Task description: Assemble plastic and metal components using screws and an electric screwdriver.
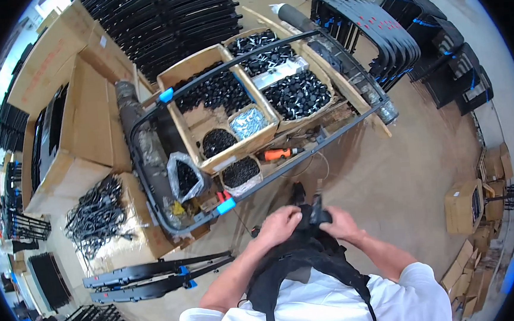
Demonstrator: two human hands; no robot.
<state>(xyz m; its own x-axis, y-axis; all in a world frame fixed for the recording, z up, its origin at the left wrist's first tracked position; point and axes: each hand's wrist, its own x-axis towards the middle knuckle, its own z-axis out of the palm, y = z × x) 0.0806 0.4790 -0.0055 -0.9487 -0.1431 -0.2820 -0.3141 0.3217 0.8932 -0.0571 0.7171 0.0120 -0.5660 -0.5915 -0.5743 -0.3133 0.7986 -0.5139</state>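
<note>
Head view: a small black part (318, 214) sits at chest height, just off the worktop's near edge, pinched between both hands. Left hand (280, 224) has its grip closed over the part's left side; right hand (340, 223) closes its grip on the right side. Beyond them a black tube frame (151, 186) with blue clips lies across wooden bins of black fittings (216, 92); an orange tool (277, 154) rests by the near edge. Bare concrete floor (400, 168) opens to the right.
</note>
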